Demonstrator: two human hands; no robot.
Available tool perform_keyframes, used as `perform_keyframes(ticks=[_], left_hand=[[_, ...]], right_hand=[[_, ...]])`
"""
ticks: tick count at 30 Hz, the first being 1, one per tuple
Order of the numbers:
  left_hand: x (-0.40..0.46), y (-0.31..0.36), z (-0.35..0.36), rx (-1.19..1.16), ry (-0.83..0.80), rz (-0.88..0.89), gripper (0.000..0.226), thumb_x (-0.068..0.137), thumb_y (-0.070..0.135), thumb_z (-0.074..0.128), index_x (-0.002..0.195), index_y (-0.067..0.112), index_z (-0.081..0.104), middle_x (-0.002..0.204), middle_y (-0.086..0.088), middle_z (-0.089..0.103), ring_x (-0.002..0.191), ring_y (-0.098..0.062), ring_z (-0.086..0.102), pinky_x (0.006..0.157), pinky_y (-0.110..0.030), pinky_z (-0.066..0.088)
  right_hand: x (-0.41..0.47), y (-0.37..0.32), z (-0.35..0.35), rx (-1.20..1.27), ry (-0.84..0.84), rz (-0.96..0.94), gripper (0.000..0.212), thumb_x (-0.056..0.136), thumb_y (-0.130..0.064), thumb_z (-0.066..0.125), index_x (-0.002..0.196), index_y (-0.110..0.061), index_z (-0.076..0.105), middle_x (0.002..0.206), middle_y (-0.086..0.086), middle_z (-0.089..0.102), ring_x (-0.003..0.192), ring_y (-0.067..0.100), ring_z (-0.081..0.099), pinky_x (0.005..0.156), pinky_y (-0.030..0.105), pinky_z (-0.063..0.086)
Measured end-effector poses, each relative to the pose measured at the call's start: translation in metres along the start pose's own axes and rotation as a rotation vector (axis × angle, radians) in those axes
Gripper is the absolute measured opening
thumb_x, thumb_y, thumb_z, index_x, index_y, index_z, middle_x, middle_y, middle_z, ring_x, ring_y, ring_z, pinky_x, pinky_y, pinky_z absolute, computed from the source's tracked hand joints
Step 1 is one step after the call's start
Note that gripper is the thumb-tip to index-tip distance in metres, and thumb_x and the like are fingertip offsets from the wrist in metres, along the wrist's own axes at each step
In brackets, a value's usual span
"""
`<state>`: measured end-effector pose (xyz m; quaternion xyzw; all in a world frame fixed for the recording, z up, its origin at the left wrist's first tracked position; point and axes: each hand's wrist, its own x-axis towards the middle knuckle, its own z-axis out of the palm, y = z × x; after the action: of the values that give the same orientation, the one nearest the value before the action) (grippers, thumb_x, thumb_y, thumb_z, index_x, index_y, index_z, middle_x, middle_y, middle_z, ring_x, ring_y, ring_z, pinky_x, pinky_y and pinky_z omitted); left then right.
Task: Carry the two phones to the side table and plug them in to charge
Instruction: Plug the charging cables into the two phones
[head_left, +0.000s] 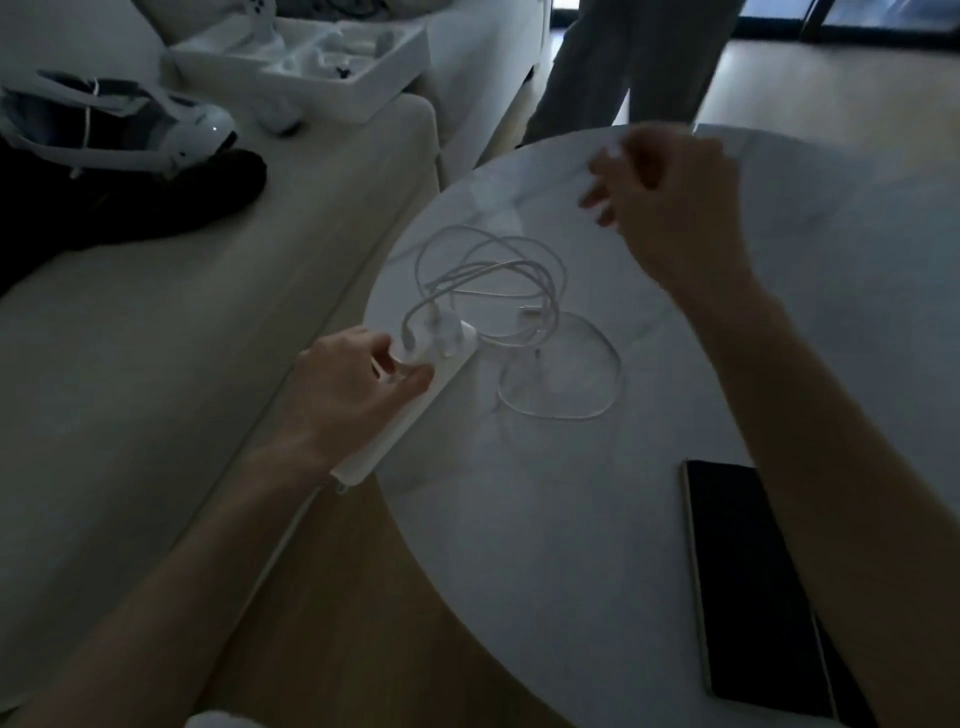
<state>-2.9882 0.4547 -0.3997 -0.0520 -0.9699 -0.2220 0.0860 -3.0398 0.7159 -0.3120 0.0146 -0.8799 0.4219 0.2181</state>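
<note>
A dark phone (756, 582) lies face up on the round white side table (545, 493), near its front right edge, partly under my right forearm. A second dark edge shows just behind it at the right. A white power strip (415, 400) lies along the table's left edge with a charger plug (441, 327) in it. My left hand (353, 387) rests on the strip's far end, fingers by the plug. Tangled white charging cables (498, 291) lie in loops mid-table. My right hand (670, 208) hovers blurred above the far side, fingers curled; whether it pinches a cable end is unclear.
A pale sofa (182, 338) runs along the left, holding a white headset (156, 124), a dark cloth (104, 202) and an open white box (311, 62). A person's legs (623, 67) stand beyond the table. Wooden floor (363, 597) shows beneath.
</note>
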Motion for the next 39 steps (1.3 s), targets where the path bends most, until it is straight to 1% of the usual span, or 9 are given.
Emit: perform_keyframes(ticks=[6,11,14,18,21,23,28,34,39], left_hand=[[-0.014,0.012,-0.002,-0.022,0.029,-0.066,0.050,0.075,0.061,0.068,0.091,0.015,0.059,0.084,0.000,0.062,0.071,-0.018,0.058,0.066,-0.036,0.051],[-0.042,0.028,-0.001,-0.078,0.261,-0.030,0.042,0.077,0.053,0.071,0.079,0.019,0.048,0.064,0.008,0.051,0.055,-0.007,0.050,0.054,-0.029,0.043],[-0.056,0.050,0.010,-0.185,0.240,0.036,0.033,0.080,0.046,0.069,0.074,0.020,0.049,0.060,0.010,0.049,0.054,-0.002,0.050,0.054,-0.015,0.036],[-0.060,0.081,0.028,-0.332,0.096,0.152,0.022,0.084,0.035,0.072,0.075,0.020,0.057,0.064,0.012,0.057,0.057,-0.002,0.055,0.055,-0.011,0.041],[-0.054,0.101,0.039,-0.459,0.013,0.153,0.015,0.087,0.037,0.066,0.084,0.023,0.069,0.071,0.017,0.065,0.065,0.000,0.062,0.059,-0.009,0.044],[-0.044,0.116,0.045,-0.621,-0.095,0.039,0.021,0.086,0.042,0.063,0.091,0.026,0.074,0.077,0.016,0.072,0.068,0.002,0.064,0.063,-0.011,0.047],[-0.026,0.147,0.060,-0.698,-0.293,-0.064,0.032,0.088,0.047,0.063,0.101,0.021,0.076,0.086,0.006,0.078,0.071,-0.001,0.069,0.065,-0.018,0.050],[-0.036,0.157,0.065,-0.895,-0.393,-0.264,0.019,0.082,0.017,0.076,0.098,0.008,0.075,0.078,-0.004,0.076,0.056,-0.004,0.064,0.053,-0.016,0.048],[-0.049,0.157,0.056,-1.045,-0.471,-0.288,0.020,0.081,0.011,0.076,0.099,0.005,0.072,0.081,-0.010,0.077,0.067,-0.011,0.067,0.065,-0.021,0.055]], right_hand=[[-0.025,0.064,0.032,-0.648,-0.662,0.252,0.042,0.083,-0.037,0.071,0.114,-0.010,0.066,0.120,0.019,0.066,0.110,0.036,0.062,0.087,0.034,0.049],[-0.029,0.076,0.052,-0.713,-0.558,0.283,0.027,0.084,-0.020,0.067,0.106,-0.005,0.069,0.119,0.022,0.066,0.110,0.040,0.063,0.082,0.033,0.048],[-0.030,0.076,0.051,-0.702,-0.580,0.292,0.025,0.086,-0.017,0.062,0.107,-0.005,0.068,0.120,0.023,0.066,0.112,0.040,0.061,0.077,0.032,0.042],[-0.029,0.074,0.019,-0.469,-0.409,0.345,0.029,0.090,-0.015,0.058,0.116,-0.003,0.058,0.112,0.025,0.068,0.103,0.039,0.064,0.083,0.039,0.052],[-0.051,0.064,-0.019,0.043,-0.305,0.527,0.030,0.093,-0.002,0.052,0.122,0.000,0.050,0.076,0.019,0.067,0.047,0.024,0.064,0.040,0.029,0.051],[-0.079,0.053,-0.036,0.322,-0.282,0.648,0.022,0.095,0.003,0.048,0.115,0.002,0.054,0.066,0.014,0.058,0.032,0.015,0.059,0.033,0.023,0.049],[-0.155,0.040,-0.039,0.451,-0.374,0.777,0.011,0.093,0.000,0.052,0.102,-0.006,0.054,0.070,0.016,0.068,0.045,0.024,0.068,0.042,0.027,0.054],[-0.196,0.042,-0.029,0.454,-0.416,0.691,0.012,0.089,-0.006,0.059,0.096,-0.015,0.057,0.076,0.009,0.075,0.061,0.021,0.073,0.050,0.027,0.054],[-0.205,0.031,-0.030,0.656,-0.173,0.682,0.024,0.099,-0.028,0.051,0.095,-0.012,0.069,0.066,0.000,0.072,0.061,0.008,0.066,0.044,0.020,0.046]])
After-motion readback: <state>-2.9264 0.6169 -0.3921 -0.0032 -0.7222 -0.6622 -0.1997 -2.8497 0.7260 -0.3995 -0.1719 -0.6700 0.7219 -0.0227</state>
